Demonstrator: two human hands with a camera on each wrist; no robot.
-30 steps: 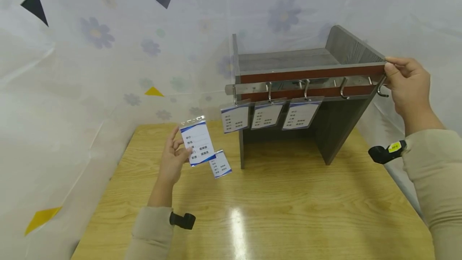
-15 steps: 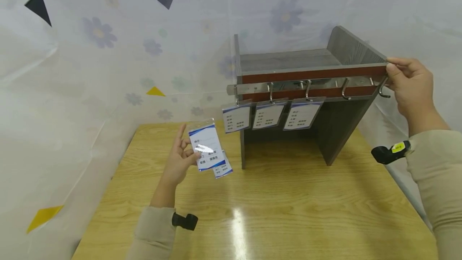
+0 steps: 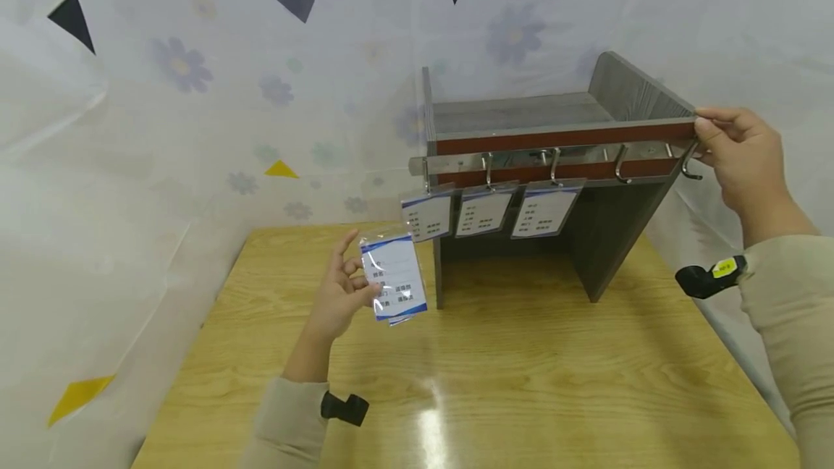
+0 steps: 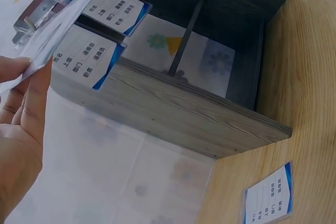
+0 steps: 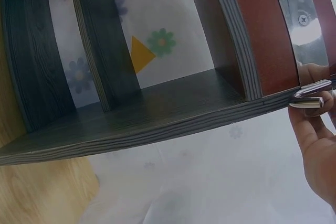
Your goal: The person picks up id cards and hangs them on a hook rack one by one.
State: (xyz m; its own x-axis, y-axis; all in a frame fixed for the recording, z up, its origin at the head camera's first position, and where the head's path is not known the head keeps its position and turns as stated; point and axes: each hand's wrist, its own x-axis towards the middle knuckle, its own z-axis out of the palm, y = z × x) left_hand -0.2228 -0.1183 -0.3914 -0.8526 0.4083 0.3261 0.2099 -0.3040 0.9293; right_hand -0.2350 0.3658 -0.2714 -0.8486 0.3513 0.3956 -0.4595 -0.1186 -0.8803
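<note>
My left fingers (image 3: 360, 298) pinch a white card (image 3: 399, 273) with blue trim above the desk (image 3: 534, 389), a sliver of another card (image 3: 400, 320) peeking out at its lower edge! Three hanging cards (image 3: 484, 212) dangle from the left three of five hooks (image 3: 620, 165) across the front of the grey shelf (image 3: 521, 108), and there, my right fingers (image 3: 714, 137) grip its upper right corner.

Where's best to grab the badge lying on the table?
Probably by the near, blue-banded edge of the badge, coming from above on the person's side: it lies thin and flat, and the grey stand rises just right of it.
</note>
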